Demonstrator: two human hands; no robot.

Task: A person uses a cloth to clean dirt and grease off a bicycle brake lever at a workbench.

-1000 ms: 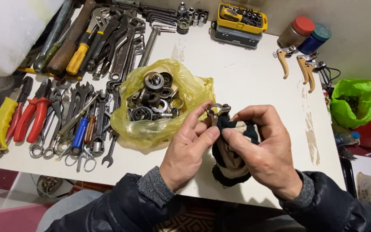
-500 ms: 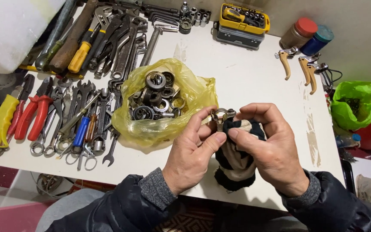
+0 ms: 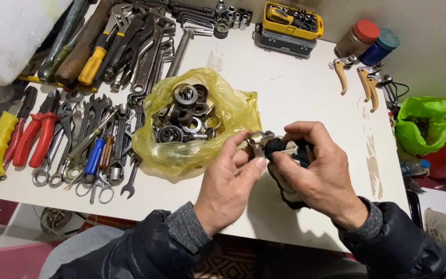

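Head view has the left hand (image 3: 231,183) pinching a small round metal bearing ring (image 3: 258,141) while the right hand (image 3: 318,168) rubs it with a dark cloth (image 3: 285,150), at 3 o'clock of the yellow plastic bag (image 3: 194,126); I'd grip the rim firmly and turn it slowly.

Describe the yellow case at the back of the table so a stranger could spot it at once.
On the white table, look to the far edge, right of the row of sockets. The case is a boxy yellow-and-grey organiser with small bits inside, the only lidded box there.

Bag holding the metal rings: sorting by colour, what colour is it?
Yellow, see-through bag; head view shows it.
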